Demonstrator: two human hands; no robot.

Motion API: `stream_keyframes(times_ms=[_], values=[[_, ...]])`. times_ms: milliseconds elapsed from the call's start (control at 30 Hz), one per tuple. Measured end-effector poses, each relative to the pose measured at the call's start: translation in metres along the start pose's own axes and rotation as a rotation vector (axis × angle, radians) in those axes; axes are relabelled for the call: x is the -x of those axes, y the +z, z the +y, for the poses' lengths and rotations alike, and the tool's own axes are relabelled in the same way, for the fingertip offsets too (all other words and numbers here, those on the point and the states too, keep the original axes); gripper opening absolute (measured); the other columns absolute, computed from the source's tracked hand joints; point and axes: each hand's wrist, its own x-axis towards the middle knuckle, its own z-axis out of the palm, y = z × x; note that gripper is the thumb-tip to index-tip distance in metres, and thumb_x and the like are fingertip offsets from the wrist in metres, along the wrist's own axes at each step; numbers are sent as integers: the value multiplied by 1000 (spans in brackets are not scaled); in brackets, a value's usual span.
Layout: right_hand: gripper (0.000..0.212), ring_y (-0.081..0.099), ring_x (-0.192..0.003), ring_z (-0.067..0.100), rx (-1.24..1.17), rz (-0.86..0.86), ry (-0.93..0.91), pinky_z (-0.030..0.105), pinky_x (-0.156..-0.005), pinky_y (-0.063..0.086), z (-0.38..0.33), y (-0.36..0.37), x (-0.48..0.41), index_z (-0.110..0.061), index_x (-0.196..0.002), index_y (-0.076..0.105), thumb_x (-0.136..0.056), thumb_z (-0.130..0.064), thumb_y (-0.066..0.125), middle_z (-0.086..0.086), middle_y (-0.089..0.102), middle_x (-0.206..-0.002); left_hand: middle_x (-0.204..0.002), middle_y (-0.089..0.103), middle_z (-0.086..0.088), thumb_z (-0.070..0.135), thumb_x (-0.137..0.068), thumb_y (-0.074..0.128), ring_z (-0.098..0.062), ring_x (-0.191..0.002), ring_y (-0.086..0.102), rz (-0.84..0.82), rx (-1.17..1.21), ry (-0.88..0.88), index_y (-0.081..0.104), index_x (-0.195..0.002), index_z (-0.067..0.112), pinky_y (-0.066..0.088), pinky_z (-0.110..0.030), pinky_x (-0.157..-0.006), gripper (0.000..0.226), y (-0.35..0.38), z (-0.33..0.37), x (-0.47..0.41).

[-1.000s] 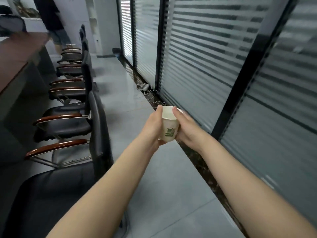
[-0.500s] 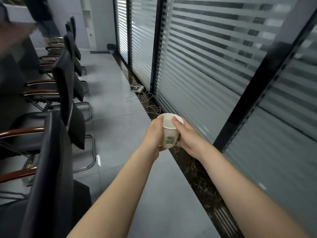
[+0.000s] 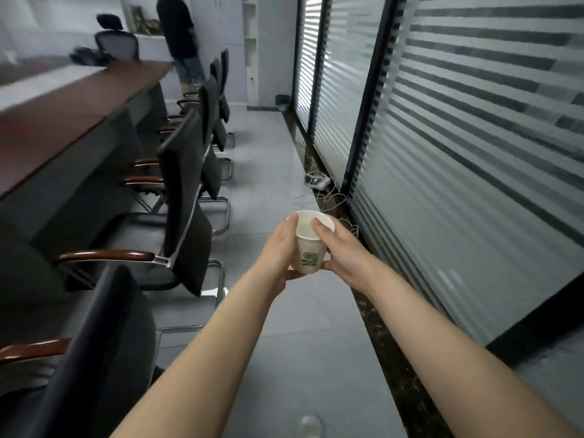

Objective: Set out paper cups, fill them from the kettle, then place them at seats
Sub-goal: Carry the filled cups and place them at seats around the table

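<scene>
The paper cup (image 3: pixel 310 246) is sitting upright in the middle of the frame, between the two hands and above the grey floor (image 3: pixel 268 159). The left hand (image 3: pixel 281 248) is pressing its palm against the cup's left side, with fingers under the base. The right hand (image 3: pixel 339 248) is wrapping the right side, and its thumb is lying over the rim. A green logo is facing the camera. At the left of the frame a row of black chairs (image 3: pixel 186 197) is standing along a long brown table (image 3: pixel 72 99). At the right a glass wall with striped blinds (image 3: pixel 458 137) is running beside the aisle. A power strip (image 3: pixel 316 180) with thin cables is lying on the floor just past the cup. Both forearms are stretching forward from the bottom of the frame.
</scene>
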Motion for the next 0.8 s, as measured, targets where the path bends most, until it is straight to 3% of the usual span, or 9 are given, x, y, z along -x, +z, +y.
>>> stream_keyframes(times_ms=[100,267,367,433,567,800], values=[[36,61,-108,21,23,-108,-14,54,-90,52,-10,14,-65,-18,-129,48,-97,-35,49,2,61,-120,-120,63,-3,58,-96,32,-23,-102,65,81,17,32,55,-123,30,55,-33,-68,46,-28,16,-46],[30,62,-102,20,74,-322,-25,51,-86,53,-27,48,-176,-21,-124,50,-97,-36,49,-2,62,-112,-108,68,-2,60,-96,29,-19,-91,67,245,83,37,58,-117,32,53,-30,-61,46,-75,52,-116],[30,62,-106,24,39,-421,-38,49,-88,53,-29,73,-222,-22,-123,52,-96,-35,52,1,64,-114,-112,67,-5,60,-96,30,-21,-96,66,343,120,27,57,-121,28,55,-33,-68,49,-100,66,-140],[25,63,-106,22,31,-480,-36,45,-87,54,-30,100,-255,-24,-119,53,-95,-33,53,-1,64,-111,-111,66,-6,60,-96,31,-22,-97,64,452,159,26,57,-122,26,54,-34,-68,50,-125,75,-157],[18,61,-109,21,29,-615,-8,49,-93,52,-30,165,-309,-34,-109,52,-92,-37,57,-3,62,-113,-107,63,-5,64,-94,28,-21,-95,61,576,175,-3,53,-117,27,50,-33,-64,49,-187,93,-180],[41,57,-114,22,84,-803,-3,48,-97,49,-39,293,-376,-22,-127,46,-92,-40,57,3,59,-125,-110,67,-12,69,-90,34,-30,-100,64,756,276,40,56,-119,22,55,-44,-81,59,-313,111,-204]])
